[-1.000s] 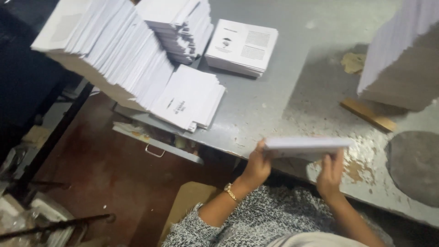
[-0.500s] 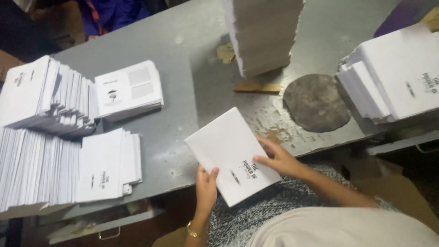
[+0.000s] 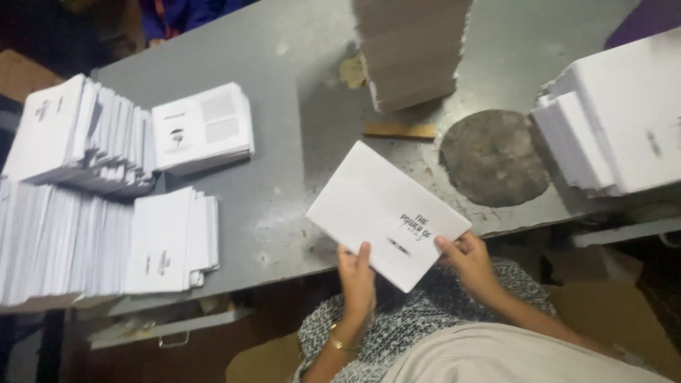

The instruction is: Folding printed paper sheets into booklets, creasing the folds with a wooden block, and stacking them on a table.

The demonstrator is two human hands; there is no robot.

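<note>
Left hand and right hand both grasp the white booklet by its near edge, cover up, tilted over the grey table's front edge. Finished stacks lie left, a tall paper pile behind, more stacks right. Risk: thin edge grip; booklet could slip off the table edge, or pick up debris near the round pad.

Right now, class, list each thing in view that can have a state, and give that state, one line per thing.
White booklet: closed, held in both hands, tilted.
Left hand: gripping its near edge.
Right hand: gripping its near corner.
Tall paper stack: upright on the grey table.
Booklet stacks at left: fanned, leaning.
Metal drawer: slightly open.
</note>
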